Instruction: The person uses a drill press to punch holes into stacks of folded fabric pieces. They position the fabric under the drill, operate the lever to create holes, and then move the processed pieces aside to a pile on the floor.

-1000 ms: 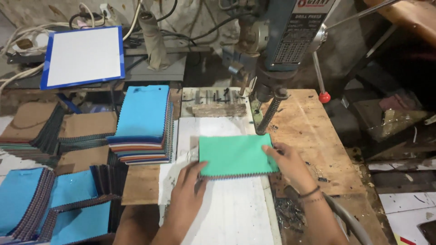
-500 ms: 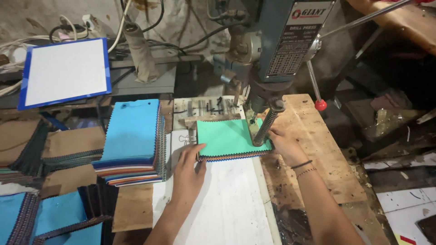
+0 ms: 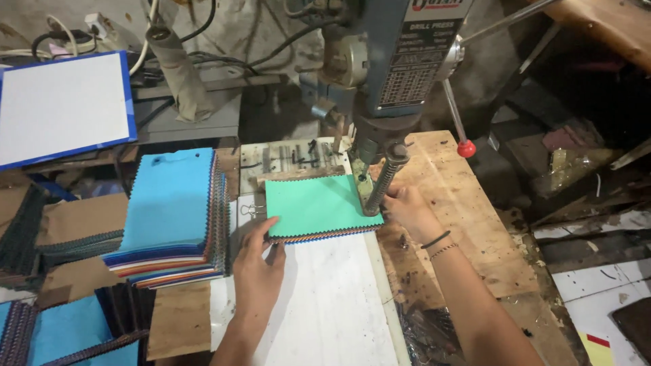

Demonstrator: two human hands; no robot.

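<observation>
1. Green swatch stack (image 3: 315, 207) lies flat on the white table (image 3: 325, 305), its right edge pushed under the drill press (image 3: 393, 74) spindle.
2. Blue-topped swatch stack (image 3: 173, 207) sits just to the left; it shows a hole near its top edge, while none shows in the green one.
3. Left hand (image 3: 258, 271) presses flat, fingers spread, on the green stack's near-left corner.
4. Right hand (image 3: 407, 207) steadies its right edge beside the spring post (image 3: 381, 179), fingers curled.
</observation>
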